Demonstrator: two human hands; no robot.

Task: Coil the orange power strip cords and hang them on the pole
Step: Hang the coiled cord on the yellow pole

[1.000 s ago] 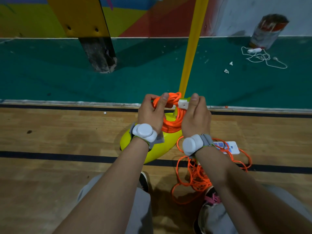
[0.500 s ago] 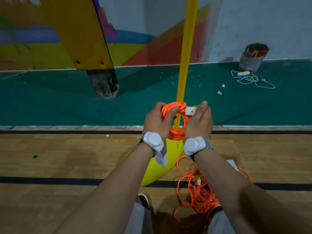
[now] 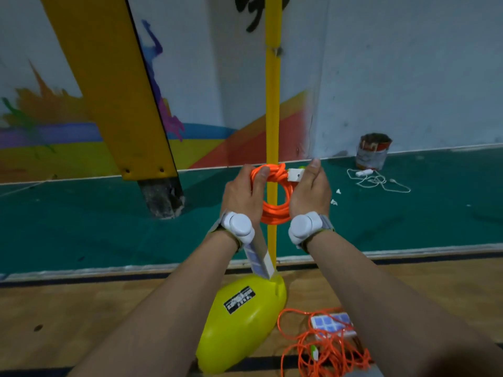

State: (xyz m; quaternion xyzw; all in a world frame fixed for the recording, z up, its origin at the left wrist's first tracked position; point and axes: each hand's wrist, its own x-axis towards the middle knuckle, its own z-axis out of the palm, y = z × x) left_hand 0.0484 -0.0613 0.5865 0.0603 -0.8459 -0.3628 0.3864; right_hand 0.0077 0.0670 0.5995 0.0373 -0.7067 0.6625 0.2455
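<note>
Both hands are up at the pole point(image 3: 272, 118), holding the orange coil point(image 3: 275, 213) between them. The left hand point(image 3: 241, 191) grips the coil's left side, thumb curled over the top strands. The right hand point(image 3: 310, 191) grips the right side, thumb up by the white plug point(image 3: 295, 174) at the coil's top. The other fingers are hidden behind the coil.

The coil is upright and in front of the pole, which shows through its hole. Can't tell if it is looped around the pole. The strip point(image 3: 258, 258) hangs down below the left wrist, its lower end near the yellow base point(image 3: 239, 327).

A loose cord point(image 3: 326, 352) is tangled on the wood floor point(image 3: 81, 308) right of the base, and a second strip point(image 3: 330, 323) lies in it. A can point(image 3: 373, 152) stands by the wall, with a white cable point(image 3: 378, 182) beside it.
</note>
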